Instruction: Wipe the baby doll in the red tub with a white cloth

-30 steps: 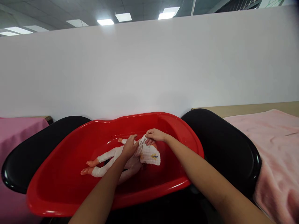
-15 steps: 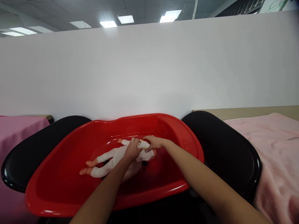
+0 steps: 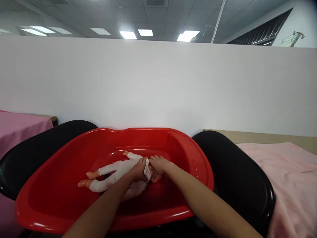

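White wall (image 3: 158,86) fills most of the view, going all the way across behind everything, and grey ceiling panels with bright square lights (image 3: 136,33) show above its top edge.

Right below the wall sits a big shiny red plastic tub (image 3: 59,185). It is long and rounded, like a little bath. Inside it lies a small baby doll in a white suit (image 3: 116,172). The doll is stretched out sideways, with its bare peach feet pointing to the left and its head end hidden under the hands.

Both of the person's bare arms reach forward into the tub. The left hand (image 3: 140,169) is curled over the doll's upper body and pinches one side of a small scrunched white cloth (image 3: 148,168). The right hand (image 3: 158,165) is curled too and holds the other side of the same cloth, pressing it down where the doll's head should be. The two hands are touching each other, with the cloth squeezed between them. Only a small bit of the cloth peeks out.

Two shiny black rounded tubs sit beside the red one, one on the left (image 3: 37,148) and one on the right (image 3: 237,172). A soft light pink towel (image 3: 284,175) lies on the right, and a darker pink cloth (image 3: 22,129) covers something on the far left.
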The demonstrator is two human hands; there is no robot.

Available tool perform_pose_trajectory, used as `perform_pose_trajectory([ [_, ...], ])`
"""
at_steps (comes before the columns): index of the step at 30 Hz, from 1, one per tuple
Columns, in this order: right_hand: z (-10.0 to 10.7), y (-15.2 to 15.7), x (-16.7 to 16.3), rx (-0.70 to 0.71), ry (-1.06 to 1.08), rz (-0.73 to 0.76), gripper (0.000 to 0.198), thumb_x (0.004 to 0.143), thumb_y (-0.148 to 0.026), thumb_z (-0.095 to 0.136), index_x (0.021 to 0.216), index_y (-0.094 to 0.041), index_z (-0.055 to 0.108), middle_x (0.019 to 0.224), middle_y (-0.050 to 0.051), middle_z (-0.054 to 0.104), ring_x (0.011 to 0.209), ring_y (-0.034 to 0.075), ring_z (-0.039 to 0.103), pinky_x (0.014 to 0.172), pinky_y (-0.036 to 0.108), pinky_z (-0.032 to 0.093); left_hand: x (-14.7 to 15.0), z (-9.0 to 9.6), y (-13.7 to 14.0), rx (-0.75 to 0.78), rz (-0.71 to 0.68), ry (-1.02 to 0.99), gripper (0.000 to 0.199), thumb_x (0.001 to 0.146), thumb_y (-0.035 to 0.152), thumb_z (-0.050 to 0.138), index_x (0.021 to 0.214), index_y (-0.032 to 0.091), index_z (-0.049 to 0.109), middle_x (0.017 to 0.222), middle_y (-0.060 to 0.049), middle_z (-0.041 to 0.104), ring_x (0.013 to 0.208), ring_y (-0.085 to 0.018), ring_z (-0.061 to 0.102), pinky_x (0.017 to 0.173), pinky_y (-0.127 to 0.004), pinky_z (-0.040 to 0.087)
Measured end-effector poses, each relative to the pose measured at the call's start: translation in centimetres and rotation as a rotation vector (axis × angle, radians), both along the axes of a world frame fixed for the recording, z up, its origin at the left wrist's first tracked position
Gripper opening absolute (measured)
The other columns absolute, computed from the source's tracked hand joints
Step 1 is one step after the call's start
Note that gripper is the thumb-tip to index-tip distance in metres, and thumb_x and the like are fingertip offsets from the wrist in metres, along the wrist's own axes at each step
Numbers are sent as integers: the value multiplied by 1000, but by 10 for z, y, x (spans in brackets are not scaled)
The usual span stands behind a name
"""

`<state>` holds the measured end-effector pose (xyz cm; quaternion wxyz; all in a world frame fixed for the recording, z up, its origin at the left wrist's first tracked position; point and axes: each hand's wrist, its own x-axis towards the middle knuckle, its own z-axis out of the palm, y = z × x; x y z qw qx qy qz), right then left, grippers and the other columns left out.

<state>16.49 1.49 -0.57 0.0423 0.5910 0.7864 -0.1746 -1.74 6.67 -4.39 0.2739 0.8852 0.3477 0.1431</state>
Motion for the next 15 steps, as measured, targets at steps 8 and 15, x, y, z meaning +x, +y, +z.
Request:
perform_pose_trajectory([
  [8,-2,8,3,-46,-44,-42,109,48,-49,100,142,-15,57,143,19,57,139,45,49,116,60,43,3,-4,-10,153,96,118,33,82,32,68,113,22,67,119,-17,68,116,-40,61,103,-47,43],
  [15,-7,11,22,-37,48,-139,101,46,-58,98,133,-21,62,138,14,60,129,40,59,109,51,50,-3,17,-5,87,134,114,21,83,38,59,91,24,73,103,-13,75,106,-36,67,95,-45,47],
])
